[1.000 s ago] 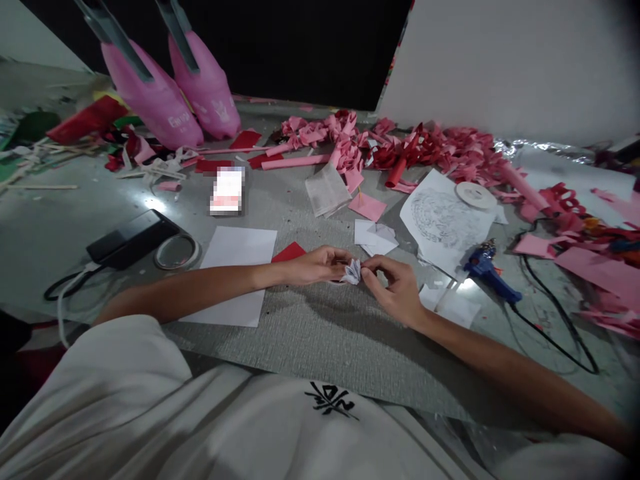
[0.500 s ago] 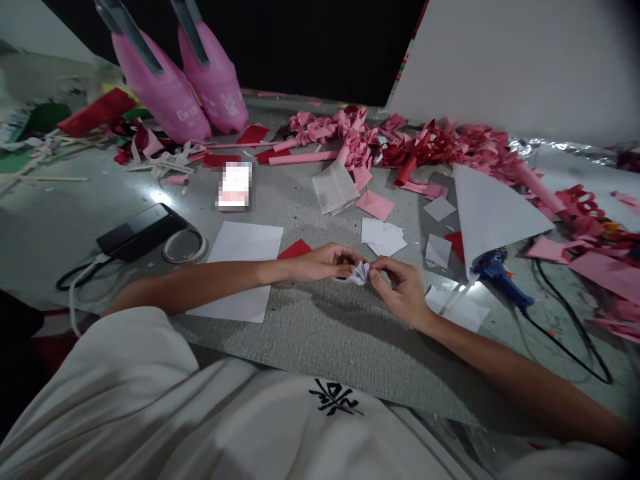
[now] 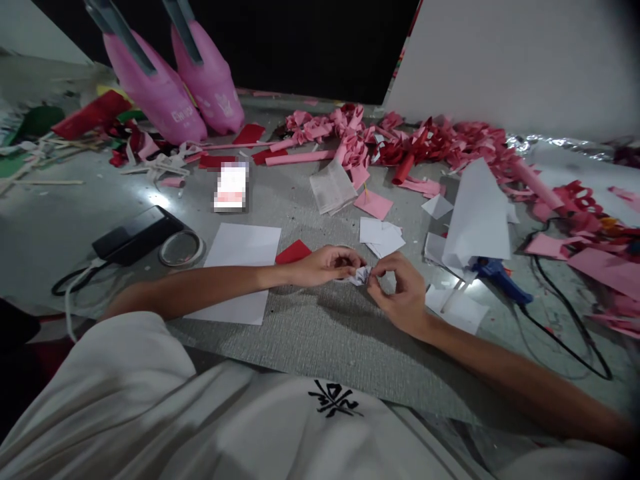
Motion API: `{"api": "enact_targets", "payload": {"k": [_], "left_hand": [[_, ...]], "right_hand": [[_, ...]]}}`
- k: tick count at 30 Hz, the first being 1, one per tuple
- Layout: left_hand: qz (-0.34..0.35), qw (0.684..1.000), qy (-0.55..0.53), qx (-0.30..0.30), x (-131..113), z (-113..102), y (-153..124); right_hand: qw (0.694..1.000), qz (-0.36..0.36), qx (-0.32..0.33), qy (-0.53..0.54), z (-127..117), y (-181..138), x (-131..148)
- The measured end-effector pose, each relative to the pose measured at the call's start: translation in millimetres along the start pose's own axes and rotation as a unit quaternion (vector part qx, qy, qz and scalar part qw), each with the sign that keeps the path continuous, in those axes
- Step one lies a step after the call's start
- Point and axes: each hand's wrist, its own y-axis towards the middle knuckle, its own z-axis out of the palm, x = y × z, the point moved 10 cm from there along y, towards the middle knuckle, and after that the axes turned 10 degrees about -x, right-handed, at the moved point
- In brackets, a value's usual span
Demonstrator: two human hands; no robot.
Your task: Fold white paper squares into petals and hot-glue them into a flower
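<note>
My left hand and my right hand meet at the middle of the grey textured mat. Both pinch a small pleated piece of white paper held between their fingertips just above the mat. A roll of clear tape sits partly hidden under my left fingers. A white sheet lies under my left forearm, with a red paper scrap beside it.
A blue glue gun with a black cord lies right of my hands under a lifted white sheet. Pink and red paper cuttings pile along the back. Two pink bottles, a black device and a tape ring sit at left.
The large white sheet at right has flipped up and folded over the glue gun. My fingers have squeezed the pleated paper smaller; the hands stay in place.
</note>
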Motion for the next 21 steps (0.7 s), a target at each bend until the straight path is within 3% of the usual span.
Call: {"api": "enact_targets", "payload": {"k": [8,15,21], "left_hand": [[0.018,0.999,-0.003,-0.027,-4,-3,-1],[0.026,0.996,-0.001,-0.083,1,-14,1],[0.074,0.992,0.045,-0.095,-9,-15,-3]], "right_hand": [[0.999,-0.016,0.032,0.003,5,-3,8],[0.999,-0.021,0.012,-0.025,3,-4,2],[0.999,-0.017,0.009,-0.027,5,-3,4]]}}
